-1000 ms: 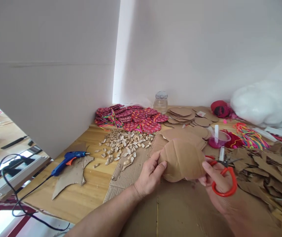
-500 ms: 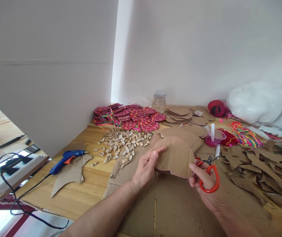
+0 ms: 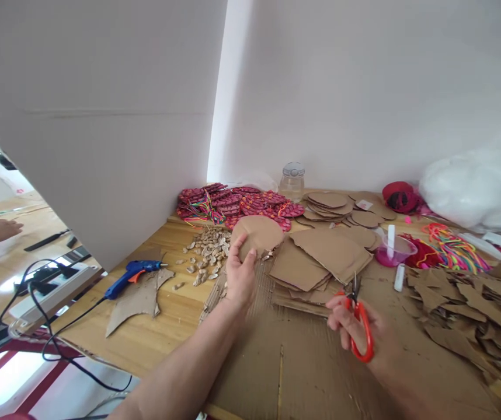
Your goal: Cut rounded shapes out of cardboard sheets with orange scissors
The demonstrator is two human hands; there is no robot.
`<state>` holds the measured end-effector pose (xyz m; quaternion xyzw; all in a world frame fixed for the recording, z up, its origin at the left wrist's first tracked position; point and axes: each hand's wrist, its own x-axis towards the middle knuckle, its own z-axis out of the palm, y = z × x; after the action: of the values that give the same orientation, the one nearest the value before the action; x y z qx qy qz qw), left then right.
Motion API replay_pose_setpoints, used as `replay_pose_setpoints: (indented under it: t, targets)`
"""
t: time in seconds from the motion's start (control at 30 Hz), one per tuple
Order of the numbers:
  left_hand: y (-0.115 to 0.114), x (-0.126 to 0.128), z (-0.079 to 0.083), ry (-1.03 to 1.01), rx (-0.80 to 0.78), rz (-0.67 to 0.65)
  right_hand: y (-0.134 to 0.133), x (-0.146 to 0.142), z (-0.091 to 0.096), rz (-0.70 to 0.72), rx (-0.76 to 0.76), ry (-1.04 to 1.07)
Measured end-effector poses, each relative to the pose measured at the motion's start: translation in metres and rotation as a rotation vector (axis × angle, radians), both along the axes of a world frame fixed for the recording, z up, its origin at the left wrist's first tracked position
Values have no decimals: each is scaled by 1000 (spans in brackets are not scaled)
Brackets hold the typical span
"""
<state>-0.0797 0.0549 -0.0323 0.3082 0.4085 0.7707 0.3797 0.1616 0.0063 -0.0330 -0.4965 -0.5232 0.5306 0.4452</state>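
Observation:
My left hand [image 3: 242,271] grips a rounded cardboard cutout [image 3: 261,233] by its near edge, thumb on top, held up in front of the peanut shells [image 3: 210,252]. In my right hand [image 3: 351,326] are red-handled scissors [image 3: 365,332], with a handle loop over the hand and the blades pointing away. Between the hands lies a stack of cardboard sheets [image 3: 298,268] on a large cardboard mat [image 3: 312,361]. Behind it are several rounded cardboard pieces [image 3: 329,201] in a pile.
A blue glue gun [image 3: 132,277] rests by a cardboard scrap at left. Cardboard offcuts [image 3: 461,303] heap at right, near a pink cup [image 3: 394,251] and colored cords [image 3: 456,248]. Decorated pink pieces [image 3: 250,204] and a jar [image 3: 292,181] stand behind. A co-worker's hand [image 3: 0,230] shows far left.
My left hand has carried the cutout left and away from my right hand, which has let go of it. The cardboard stack beneath is now exposed. The view has shifted slightly left.

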Motion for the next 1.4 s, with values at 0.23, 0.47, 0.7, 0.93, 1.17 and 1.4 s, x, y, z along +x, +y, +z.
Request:
replay_pose_setpoints:
  t: [0.23, 0.47, 0.7, 0.93, 1.17, 1.4]
  targets:
    - [-9, 10, 6, 40, 21, -90, -2, 0, -3, 158, 83, -281]
    - [-10, 10, 4, 49, -17, -177, -8, -8, 0, 270, -2, -301]
    - [-11, 10, 6, 37, -44, -200, -10, -8, -3, 303, -9, -375]
    - [-10, 8, 10, 48, -28, -221, -11, -8, -3, 346, 14, -288]
    - [-16, 21, 27, 134, -31, -292, -11, -11, -3, 388, 46, -325]
    - [39, -23, 50, 22, -96, -45, -10, -13, -8, 403, 61, -258]
